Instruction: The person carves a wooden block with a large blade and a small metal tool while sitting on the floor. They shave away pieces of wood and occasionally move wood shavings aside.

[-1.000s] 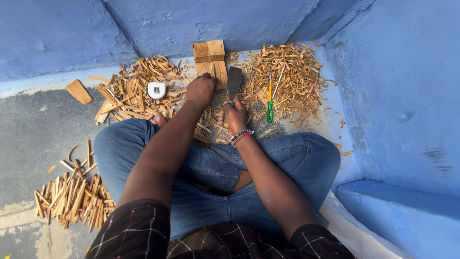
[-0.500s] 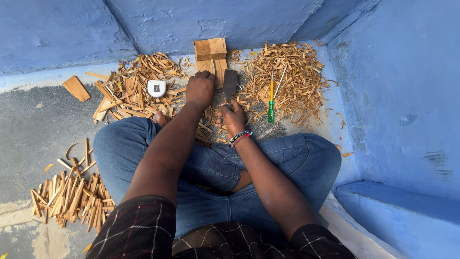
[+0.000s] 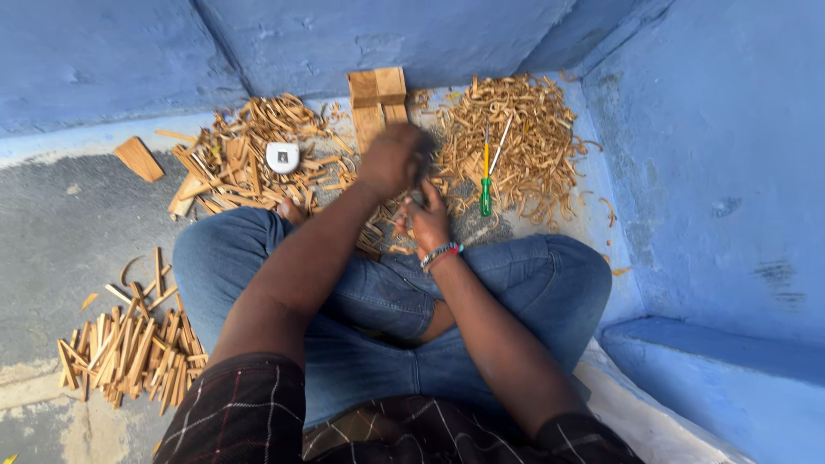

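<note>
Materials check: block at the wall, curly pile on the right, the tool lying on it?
Block: looks like raw unfinished wood, with pale tan faces and visible grain. Curly pile: apparently shavings of the same tan wood, thin and curled. Tool: probably a screwdriver with a glossy plastic handle, yellow and green, and a thin shaft that looks like metal; too small to confirm.

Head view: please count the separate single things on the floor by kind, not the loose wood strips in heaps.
Wooden blocks against the wall: 1 stack
Flat wooden piece lying apart at the left: 1
White tape measure: 1
Screwdriver with yellow and green handle: 1
Heaps of wood strips and shavings: 3
Total: 7
</note>
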